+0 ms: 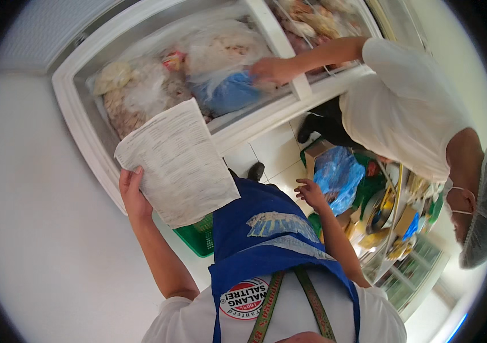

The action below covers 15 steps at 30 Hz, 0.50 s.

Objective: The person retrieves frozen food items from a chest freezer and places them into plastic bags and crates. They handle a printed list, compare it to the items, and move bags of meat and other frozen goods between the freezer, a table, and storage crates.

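Note:
A white printed sheet of paper (178,163) is pinched at its left edge by my left hand (134,191), thumb on top. The sheet hangs partly over the near rim of a white chest freezer (86,134). My right hand (311,194) is beside my blue apron (278,214), fingers stretched out and apart, with nothing in it. Inside the freezer lie clear plastic bags of pale meat-like food (226,48) and a blue bag (226,91). Another person's hand (275,71) reaches to the blue bag; whether it grips it is blurred.
A co-worker (403,108) in a white shirt and hairnet leans over the freezer at right. Green crates (195,240) stand on the floor, one partly behind my apron. Blue plastic (338,171) and cluttered goods lie to my right. A white wall (38,228) rises at left.

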Each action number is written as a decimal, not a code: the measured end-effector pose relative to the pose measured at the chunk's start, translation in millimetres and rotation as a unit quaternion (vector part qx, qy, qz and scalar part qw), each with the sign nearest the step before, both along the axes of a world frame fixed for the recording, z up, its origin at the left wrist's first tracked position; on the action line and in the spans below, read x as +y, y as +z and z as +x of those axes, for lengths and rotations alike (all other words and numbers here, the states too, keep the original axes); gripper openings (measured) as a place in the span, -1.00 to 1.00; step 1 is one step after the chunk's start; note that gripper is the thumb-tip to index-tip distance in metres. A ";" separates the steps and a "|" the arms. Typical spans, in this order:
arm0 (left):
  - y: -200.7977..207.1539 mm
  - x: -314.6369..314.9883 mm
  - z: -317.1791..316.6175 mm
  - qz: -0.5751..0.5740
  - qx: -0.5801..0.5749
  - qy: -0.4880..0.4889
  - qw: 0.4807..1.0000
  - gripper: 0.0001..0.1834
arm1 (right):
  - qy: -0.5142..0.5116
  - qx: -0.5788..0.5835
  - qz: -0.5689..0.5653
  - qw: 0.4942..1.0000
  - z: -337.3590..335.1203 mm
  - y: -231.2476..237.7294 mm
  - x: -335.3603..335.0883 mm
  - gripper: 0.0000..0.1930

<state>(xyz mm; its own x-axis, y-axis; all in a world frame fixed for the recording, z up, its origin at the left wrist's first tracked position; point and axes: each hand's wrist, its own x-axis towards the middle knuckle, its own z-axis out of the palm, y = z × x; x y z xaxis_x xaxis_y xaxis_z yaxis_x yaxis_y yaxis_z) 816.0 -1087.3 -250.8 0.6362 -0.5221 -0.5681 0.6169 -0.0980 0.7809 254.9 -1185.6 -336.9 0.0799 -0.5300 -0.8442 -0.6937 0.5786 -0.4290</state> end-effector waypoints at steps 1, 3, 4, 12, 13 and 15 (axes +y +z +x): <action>1.8 -1.9 -4.4 -0.001 -0.008 -0.011 1.000 -0.63 | -0.011 -0.003 -0.006 1.000 -7.1 -4.0 10.8 -0.60; 5.2 -6.5 -12.2 0.013 -0.048 -0.037 0.998 -0.63 | -0.025 -0.004 -0.031 0.999 -26.3 -16.4 33.0 -0.61; 2.0 -9.7 -17.5 0.026 -0.076 -0.049 0.996 -0.62 | -0.027 0.004 -0.049 0.998 -44.0 -27.1 41.8 -0.61; 84.4 -82.6 -136.3 -0.046 -0.328 -0.440 0.835 -0.66 | -0.161 0.050 -0.101 0.981 -169.4 -60.4 175.1 -0.66; 96.3 -88.8 -155.1 -0.044 -0.352 -0.485 0.799 -0.65 | -0.169 0.066 -0.092 0.979 -190.1 -74.7 202.2 -0.66; 116.5 -97.9 -188.5 -0.042 -0.411 -0.547 0.728 -0.63 | -0.244 0.074 -0.052 0.966 -214.7 -88.5 254.6 -0.65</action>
<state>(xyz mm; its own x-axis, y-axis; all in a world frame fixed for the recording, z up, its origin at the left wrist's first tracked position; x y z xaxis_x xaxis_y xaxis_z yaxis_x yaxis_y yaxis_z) 627.5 -1185.2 -134.3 -0.0788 -0.9830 -0.1660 -0.4739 -0.1096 0.8738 40.2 -931.1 -425.4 -0.3178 -0.5570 -0.7673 -0.4071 0.8111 -0.4201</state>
